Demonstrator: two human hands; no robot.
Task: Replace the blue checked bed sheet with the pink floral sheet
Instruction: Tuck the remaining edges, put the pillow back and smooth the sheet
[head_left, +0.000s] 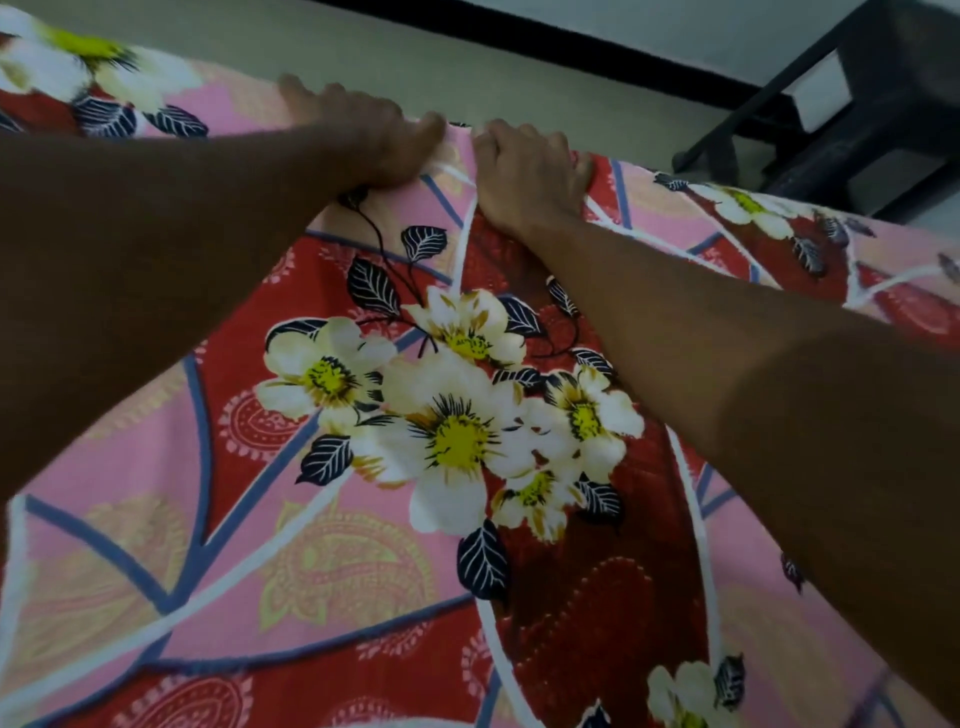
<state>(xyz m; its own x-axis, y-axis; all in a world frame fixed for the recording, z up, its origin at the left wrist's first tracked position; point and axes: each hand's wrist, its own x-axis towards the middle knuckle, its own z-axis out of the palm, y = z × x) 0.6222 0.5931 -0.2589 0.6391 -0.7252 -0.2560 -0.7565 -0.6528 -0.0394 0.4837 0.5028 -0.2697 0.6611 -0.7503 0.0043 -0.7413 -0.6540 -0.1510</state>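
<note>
Currently, we are looking down at the pink floral sheet (322, 566), which is lying spread out and filling nearly the whole head view. Its print is showing red and pink panels, blue and white bands, and a cluster of white flowers (457, 415) with yellow centres near the middle. The far edge of the sheet is running from the upper left down toward the right.

Beyond that edge, a pale floor (519, 88) is showing, and a black frame (857, 119) of some furniture is standing on it at the upper right.

We are reaching both forearms across the sheet to its far edge. The left hand (363, 135) is lying over the edge with its fingers curled down behind it, gripping the fabric. The right hand (530, 171) is sitting just beside it, close but apart, with its fingers curled into the sheet and bunching a small fold. Between the two hands, a white band of the print is puckering.
</note>
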